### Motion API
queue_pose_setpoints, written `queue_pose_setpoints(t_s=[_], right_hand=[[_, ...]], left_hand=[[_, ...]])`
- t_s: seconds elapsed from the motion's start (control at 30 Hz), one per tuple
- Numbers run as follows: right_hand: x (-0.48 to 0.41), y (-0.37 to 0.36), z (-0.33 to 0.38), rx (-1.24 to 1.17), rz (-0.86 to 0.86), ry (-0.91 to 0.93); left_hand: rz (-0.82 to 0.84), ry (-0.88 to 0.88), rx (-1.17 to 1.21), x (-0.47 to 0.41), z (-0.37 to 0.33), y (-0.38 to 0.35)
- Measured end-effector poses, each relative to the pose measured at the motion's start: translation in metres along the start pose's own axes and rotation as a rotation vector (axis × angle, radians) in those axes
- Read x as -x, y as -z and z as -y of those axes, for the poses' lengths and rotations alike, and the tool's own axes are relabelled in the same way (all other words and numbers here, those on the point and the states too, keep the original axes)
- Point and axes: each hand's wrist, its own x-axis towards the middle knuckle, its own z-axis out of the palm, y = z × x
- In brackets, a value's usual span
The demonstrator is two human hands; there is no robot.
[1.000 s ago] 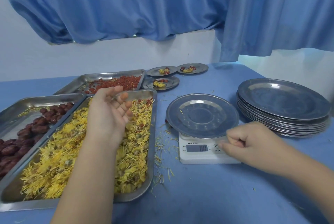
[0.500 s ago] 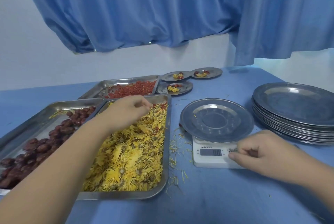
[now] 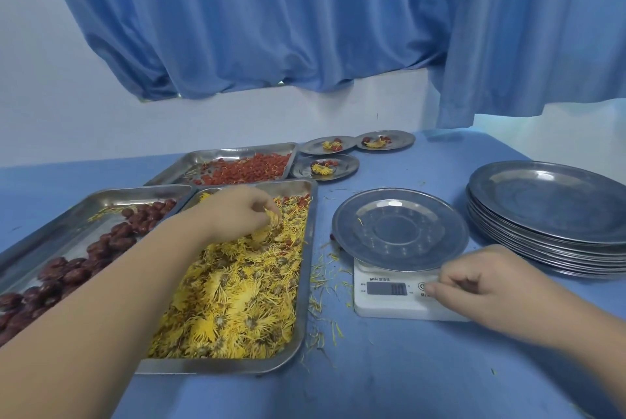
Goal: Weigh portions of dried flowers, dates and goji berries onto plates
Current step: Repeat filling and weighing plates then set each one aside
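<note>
Flowers (image 3: 271, 217) in left hand (image 3: 237, 212), scale (image 3: 389, 303) (reads zero)

The scale (image 3: 382, 306) display reads 0.0; its brand print is illegible.

Yellow dried flowers (image 3: 237, 300) fill a tray (image 3: 306, 283) beside an empty plate (image 3: 399, 229).

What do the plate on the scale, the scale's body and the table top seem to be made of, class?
Plate on the scale: likely stainless steel, polished; it mirrors the light in grey patches. Scale's body: probably white plastic, smooth, dull sheen. Table top: matt blue covering, cloth or sheet; the look leaves that open.
</note>
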Motion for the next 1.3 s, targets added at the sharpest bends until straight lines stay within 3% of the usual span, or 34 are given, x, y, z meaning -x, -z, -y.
queue_pose_setpoints(t_s=[0.2,0.43,0.73,0.97,1.17,1.3], right_hand=[[-0.001,0.000,0.000,0.020,-0.004,-0.005],[-0.001,0.001,-0.002,-0.018,-0.034,-0.013],[-0.004,0.003,-0.007,-0.052,-0.049,-0.072],[-0.004,0.003,-0.008,-0.035,-0.055,-0.061],[-0.004,-0.001,-0.005,-0.002,-0.090,0.041],[-0.007,-0.005,0.005,0.030,-0.117,0.126]], left_hand=[[-0.060,0.046,0.420,0.003,-0.012,0.004],[-0.011,0.035,0.584,-0.004,-0.051,-0.014],[-0.069,-0.236,0.271,-0.037,-0.109,-0.049],[-0.152,-0.496,-0.251,-0.052,-0.130,-0.066],[-0.240,-0.593,-0.155,-0.028,-0.112,-0.076],[-0.233,-0.526,-0.029,-0.013,-0.083,-0.058]])
